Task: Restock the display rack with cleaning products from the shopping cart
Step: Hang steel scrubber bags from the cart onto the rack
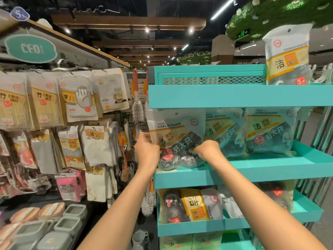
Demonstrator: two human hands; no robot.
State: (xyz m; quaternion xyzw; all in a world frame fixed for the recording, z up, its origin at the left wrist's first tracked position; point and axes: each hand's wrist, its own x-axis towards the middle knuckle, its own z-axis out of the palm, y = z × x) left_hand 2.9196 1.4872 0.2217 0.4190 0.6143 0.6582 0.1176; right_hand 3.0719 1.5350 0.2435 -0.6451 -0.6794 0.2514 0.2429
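While the steel scourer pack (177, 139) sits tilted at centre frame, leftmost on the teal rack's middle shelf (270, 167), square it upright against the neighbouring pack (226, 134). Left hand (146, 150) pinches its left edge; right hand (205, 150) looks curled round the lower right, fingertips partly hidden. Both arms extended upward.

A tilted steel scourer pack (177, 139) stands at the left of the teal rack's (239, 95) middle shelf.
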